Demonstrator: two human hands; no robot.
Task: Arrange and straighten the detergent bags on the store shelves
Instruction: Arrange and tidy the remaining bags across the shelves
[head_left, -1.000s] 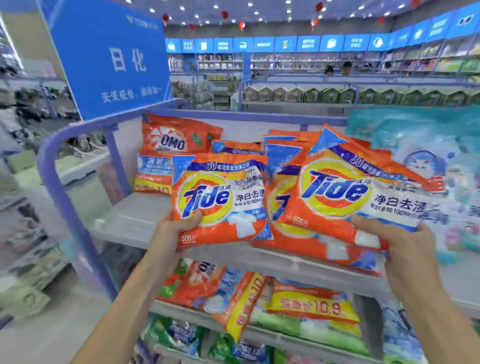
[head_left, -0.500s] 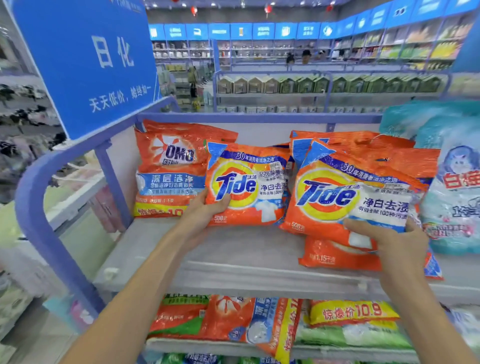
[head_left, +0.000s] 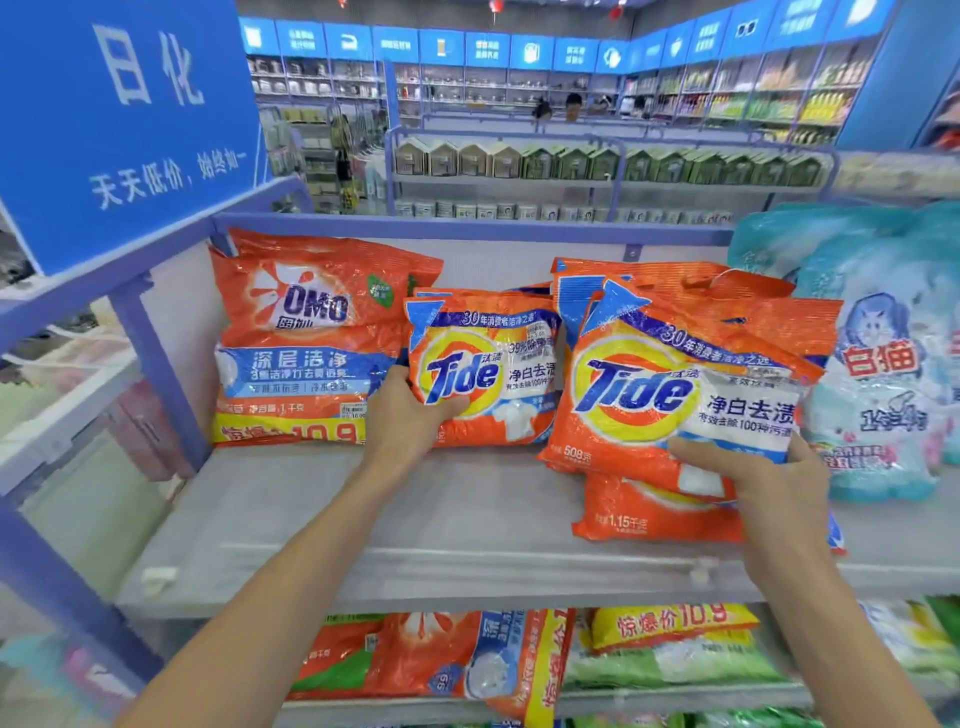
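**Shelf (head_left: 363, 525), top tier: detergent, straightening in progress**

**Item 1: left Tide bag (head_left: 483, 369).** Upright near the back of the shelf, bottom edge down, just beside the OMO bag (head_left: 306, 338). Left grip (head_left: 410, 415) clasped on its lower left side.

**Item 2: right Tide bag (head_left: 670, 389).** Tilted, left corner low, raised off the shelf and overlapping the flat Tide bag (head_left: 649, 514) beneath. Right grip (head_left: 763, 478) clasped on its lower right edge.

**Handling, as judged**
- Level the right Tide bag first, turning it until the logo reads square, then set its bottom edge down beside the left one.
- Aim for side edges touching, not overlapping, with both faces forward.
- Contents probably loose powder, so tap the base on the shelf to settle it and help the bag stand alone.
- Steady the left Tide bag until it stands without leaning on the OMO bag.
- Deal with the flat Tide bag next — marked as a heavier pack, so probably better stood up in the rear row than left under a small one.
- Slick film, so likely to slide. Let go slowly.

**Count**
- Tide bags: 2 in hand and 1 flat. Rear Tide bags (head_left: 675, 280): at least 2, total hidden.
- OMO bag: 1 face showing. Cannot tell whether another stands behind.
- Blue bags (head_left: 883, 395), far right: at least 2.
- Lower bags (head_left: 467, 660), tier below: at least 4, partly cut off.
- Grips: 2, both occupied.
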